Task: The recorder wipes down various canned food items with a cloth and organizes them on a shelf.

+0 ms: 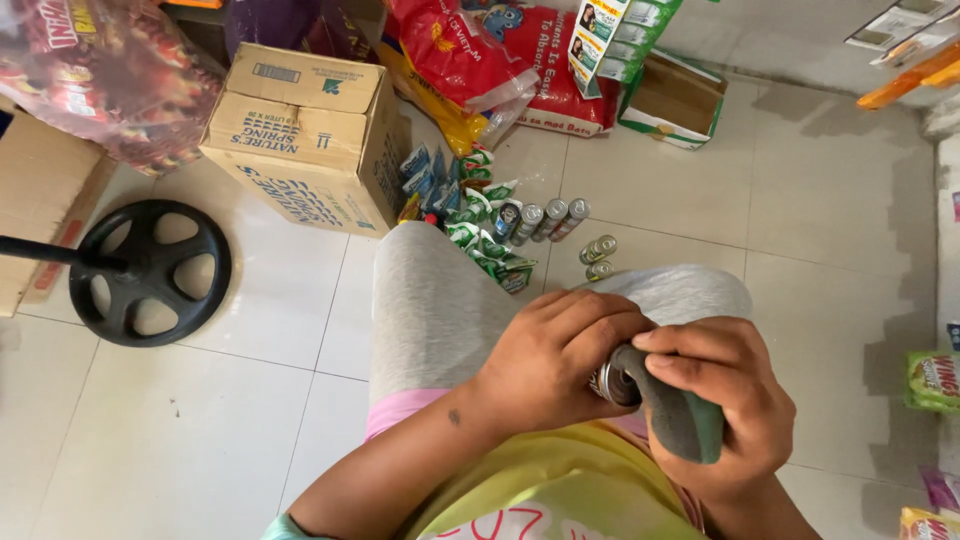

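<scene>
Fingers (585,318) of the left hand (548,365) curled tight around a small metal can (612,384), thumb and fingertips wrapped over its body so only the silver rim end shows. Right hand (722,405): fingers pressed together, pinching a grey-green cloth (680,415) against the can's rim, thumb laid along the top of the cloth. Can held in front of the person's lap, above knees clad in grey trousers (440,300), between the two hands and touching both. Floor of pale tiles (200,420). Item: row of three small cans (545,220) lying side by side on the tiles just beyond the knees; two more cans (598,257) lying near them to the right. Item: cluster of green and blue sachets (470,215) strewn between the row of cans and a cardboard box (305,135), the box standing tilted in view, flaps shut. Item: black round stand base (150,272) with a pole running off the left edge, well apart from the hands. Item: red plastic sacks (480,55) and a small open carton (672,100) at the far wall. Item: green packet (935,380) at the right edge, on the floor.
</scene>
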